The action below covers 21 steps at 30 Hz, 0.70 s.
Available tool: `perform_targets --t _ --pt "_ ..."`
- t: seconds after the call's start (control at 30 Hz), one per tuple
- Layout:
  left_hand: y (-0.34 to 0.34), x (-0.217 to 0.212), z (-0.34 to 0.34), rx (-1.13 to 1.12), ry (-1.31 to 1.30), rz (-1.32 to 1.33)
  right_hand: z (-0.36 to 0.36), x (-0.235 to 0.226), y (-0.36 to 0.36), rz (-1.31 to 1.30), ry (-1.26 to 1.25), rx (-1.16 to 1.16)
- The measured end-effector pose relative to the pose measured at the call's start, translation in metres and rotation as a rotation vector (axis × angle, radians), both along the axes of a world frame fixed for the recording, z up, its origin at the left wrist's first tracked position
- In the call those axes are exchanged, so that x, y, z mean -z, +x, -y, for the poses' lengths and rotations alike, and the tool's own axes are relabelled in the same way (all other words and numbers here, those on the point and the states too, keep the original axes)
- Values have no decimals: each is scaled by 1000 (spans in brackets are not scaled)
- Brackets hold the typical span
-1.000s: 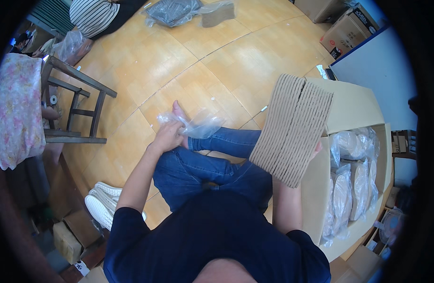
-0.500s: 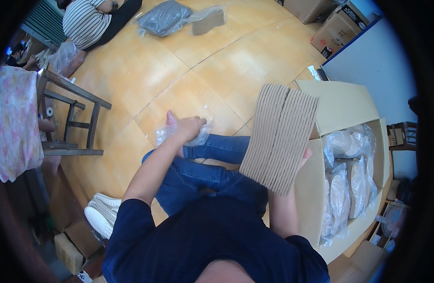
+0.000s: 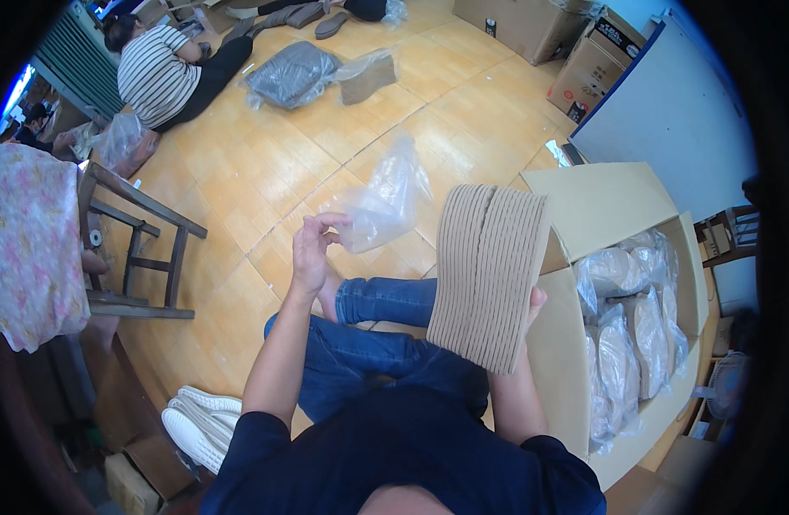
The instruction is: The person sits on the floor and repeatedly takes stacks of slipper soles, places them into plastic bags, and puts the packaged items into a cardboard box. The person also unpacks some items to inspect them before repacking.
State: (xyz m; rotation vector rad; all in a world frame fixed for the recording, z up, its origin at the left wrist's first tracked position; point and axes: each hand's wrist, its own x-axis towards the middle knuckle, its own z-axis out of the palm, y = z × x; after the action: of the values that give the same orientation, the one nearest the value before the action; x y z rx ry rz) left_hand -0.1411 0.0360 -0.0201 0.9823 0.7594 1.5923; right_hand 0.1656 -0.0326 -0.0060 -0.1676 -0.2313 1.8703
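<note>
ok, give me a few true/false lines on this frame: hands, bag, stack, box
1. The left hand holds a clear plastic bag up off the floor. True.
2. The right hand grips a stack of brown flat pieces. True.
3. The open cardboard box is empty. False: it holds bagged bundles.
4. The box sits to the person's left. False: it is on their right.
5. A wooden chair stands to the person's left. True.
</note>
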Motion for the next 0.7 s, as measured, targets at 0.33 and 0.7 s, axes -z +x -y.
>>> perform_targets --t 0.33,0.7 --pt "-16 18 9 -351 -285 163 10 -3 5 112 -39 95" --pt "-54 76 57 -463 -302 236 12 1 -3 91 -110 110"
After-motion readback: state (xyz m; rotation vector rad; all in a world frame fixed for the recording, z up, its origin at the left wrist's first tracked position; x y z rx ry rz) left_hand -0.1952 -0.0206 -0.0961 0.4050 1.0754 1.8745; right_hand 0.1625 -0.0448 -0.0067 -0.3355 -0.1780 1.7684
